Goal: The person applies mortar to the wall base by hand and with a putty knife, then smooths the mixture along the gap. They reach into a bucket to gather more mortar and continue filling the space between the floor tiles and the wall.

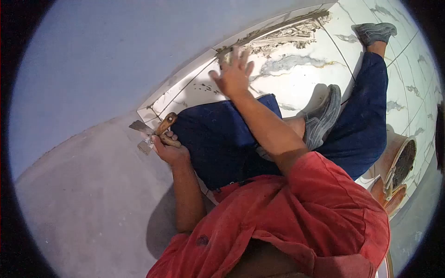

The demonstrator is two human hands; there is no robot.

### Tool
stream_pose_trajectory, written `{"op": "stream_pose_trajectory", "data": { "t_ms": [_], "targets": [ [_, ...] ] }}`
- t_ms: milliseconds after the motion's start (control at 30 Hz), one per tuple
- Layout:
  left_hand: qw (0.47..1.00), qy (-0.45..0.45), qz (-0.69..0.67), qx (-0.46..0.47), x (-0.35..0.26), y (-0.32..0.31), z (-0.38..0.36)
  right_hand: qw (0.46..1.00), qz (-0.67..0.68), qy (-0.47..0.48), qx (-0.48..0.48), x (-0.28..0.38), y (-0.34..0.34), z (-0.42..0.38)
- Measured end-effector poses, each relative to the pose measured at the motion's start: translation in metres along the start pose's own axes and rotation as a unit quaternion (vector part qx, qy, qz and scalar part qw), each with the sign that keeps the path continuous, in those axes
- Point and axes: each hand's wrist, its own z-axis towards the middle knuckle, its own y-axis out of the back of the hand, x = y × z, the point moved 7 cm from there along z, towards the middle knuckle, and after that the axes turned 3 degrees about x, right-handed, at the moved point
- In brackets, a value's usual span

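Note:
My left hand [172,150] is closed around two putty knives [166,124] with wooden handles. Their handles cross in my grip; one dark blade [139,126] points up and left, and a second, mortar-smeared blade [144,148] sticks out lower. With fingers spread, my right hand [234,76] reaches over the marbled white floor tile [287,69], fingertips close to the skirting tile [211,58] at the wall. Brownish mortar [226,53] lies along the joint there, and a streaky smear of it [292,36] covers the tile farther along.
The blue-grey wall [106,55] runs along the upper left. Bare grey concrete [88,199] meets the tiles at left. My legs in blue trousers [218,134] spread over the tiles. A bucket with dark contents [402,162] stands at right, beside an orange-brown container [394,199].

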Motion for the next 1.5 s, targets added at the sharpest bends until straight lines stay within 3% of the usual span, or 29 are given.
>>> {"op": "stream_pose_trajectory", "data": {
  "t_ms": [33,67,100,267,367,600,833,900,967,1033,1133,1233,1267,1367,1467,1500],
  "targets": [
    [1.0,0.001,-0.001,0.006,0.0,-0.001,0.002,1.0,0.007,-0.023,0.002,-0.006,0.004,0.0],
    [1.0,0.005,0.0,0.009,-0.001,-0.001,0.002,0.995,0.02,-0.038,-0.094,-0.019,0.019,0.003],
    [1.0,0.013,0.003,0.01,0.0,0.002,-0.001,0.99,0.033,-0.061,-0.126,-0.034,0.029,0.007],
    [1.0,0.008,-0.022,0.019,0.001,-0.005,0.001,0.992,0.024,-0.088,-0.092,-0.056,0.028,0.021],
    [1.0,0.017,-0.016,0.005,-0.001,-0.003,0.0,0.987,0.029,-0.096,-0.126,-0.047,0.018,0.014],
    [1.0,0.013,-0.011,0.011,0.001,0.0,0.002,0.997,0.058,-0.026,-0.034,-0.016,0.005,0.003],
    [1.0,0.022,0.0,-0.014,0.008,0.008,0.002,0.99,0.016,-0.057,-0.13,-0.058,0.025,0.016],
    [0.999,0.014,0.022,-0.043,0.002,0.0,-0.003,1.0,-0.001,0.021,-0.002,-0.042,0.023,0.013],
    [1.0,0.008,0.024,-0.005,0.008,0.016,0.01,0.996,0.052,-0.018,-0.069,-0.063,0.044,0.018],
    [0.998,-0.004,0.046,0.038,0.007,0.017,0.01,0.973,0.038,-0.112,-0.197,-0.113,0.077,0.038],
    [0.998,0.022,0.052,-0.021,0.008,0.013,0.006,0.924,0.059,-0.228,-0.302,-0.202,0.133,0.071],
    [0.998,0.053,0.027,0.029,0.003,-0.007,0.001,0.907,0.045,-0.298,-0.295,-0.27,0.172,0.103],
    [0.986,0.024,0.028,0.16,0.006,0.008,0.016,0.909,0.034,-0.296,-0.291,-0.285,0.177,0.113],
    [0.993,0.043,0.003,0.115,0.007,-0.006,0.009,0.923,-0.006,-0.275,-0.268,-0.312,0.187,0.133],
    [0.998,-0.012,0.067,-0.013,0.0,0.002,0.007,0.935,-0.041,-0.259,-0.239,-0.318,0.182,0.141],
    [0.998,-0.006,0.062,-0.009,0.002,0.003,0.007,0.936,-0.042,-0.252,-0.242,-0.315,0.181,0.141]
  ]
}}
